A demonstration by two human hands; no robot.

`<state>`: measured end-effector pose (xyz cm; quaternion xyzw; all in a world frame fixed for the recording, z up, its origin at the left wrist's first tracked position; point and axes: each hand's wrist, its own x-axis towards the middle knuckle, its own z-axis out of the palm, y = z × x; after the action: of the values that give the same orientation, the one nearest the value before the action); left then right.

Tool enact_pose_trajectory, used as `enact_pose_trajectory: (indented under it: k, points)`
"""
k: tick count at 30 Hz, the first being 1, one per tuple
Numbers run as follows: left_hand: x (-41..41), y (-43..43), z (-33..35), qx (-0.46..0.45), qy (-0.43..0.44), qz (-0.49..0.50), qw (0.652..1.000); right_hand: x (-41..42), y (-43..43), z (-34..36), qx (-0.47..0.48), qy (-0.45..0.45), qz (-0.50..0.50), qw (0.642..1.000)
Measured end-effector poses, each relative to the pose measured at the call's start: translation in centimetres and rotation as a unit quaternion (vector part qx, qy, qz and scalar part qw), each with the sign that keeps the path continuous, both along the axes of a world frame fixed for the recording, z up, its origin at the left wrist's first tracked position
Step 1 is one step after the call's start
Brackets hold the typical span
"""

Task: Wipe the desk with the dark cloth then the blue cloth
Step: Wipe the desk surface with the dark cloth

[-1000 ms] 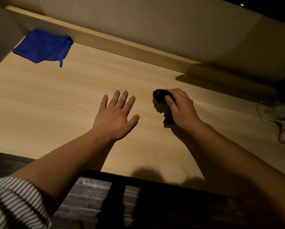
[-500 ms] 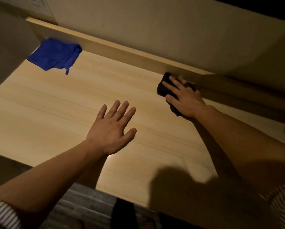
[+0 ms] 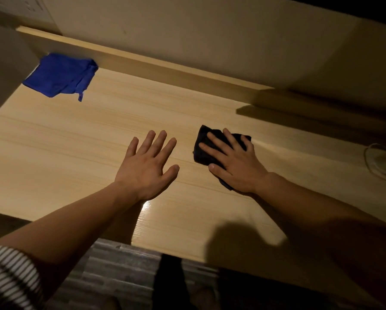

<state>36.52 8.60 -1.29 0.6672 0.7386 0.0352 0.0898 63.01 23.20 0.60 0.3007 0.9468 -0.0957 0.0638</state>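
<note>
My right hand (image 3: 232, 162) lies flat on the dark cloth (image 3: 202, 151), pressing it against the light wooden desk (image 3: 75, 148) right of centre. The cloth sticks out under my fingers to the left and far side. Beside it, my left hand (image 3: 148, 166) rests palm down on the desk with fingers spread and nothing in it. The blue cloth (image 3: 61, 77) lies crumpled at the far left corner of the desk, well away from both hands.
A raised wooden ledge (image 3: 165, 70) runs along the back of the desk under the wall. A coiled white cable (image 3: 380, 159) lies at the right edge. The desk's near edge is close below my forearms, with floor beneath.
My right hand has pulled the dark cloth back from the rear ledge toward me, after pushing it out there. My left hand has stayed flat in place.
</note>
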Motion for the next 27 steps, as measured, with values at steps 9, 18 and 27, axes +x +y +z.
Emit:
enact_pose_trajectory:
  k: [9,18,27]
  points:
    - [-0.3,0.2,0.6,-0.014,-0.006,-0.005,1.000,2.7,-10.8,-0.5,-0.002,0.011,0.001,1.000]
    - [-0.3,0.8,1.7,-0.041,-0.042,-0.015,0.998,4.1,-19.7,0.3,-0.033,0.048,-0.028,0.998]
    - [5.7,0.8,2.2,-0.016,-0.116,-0.099,0.988,6.0,-23.8,2.4,-0.179,0.132,-0.096,0.970]
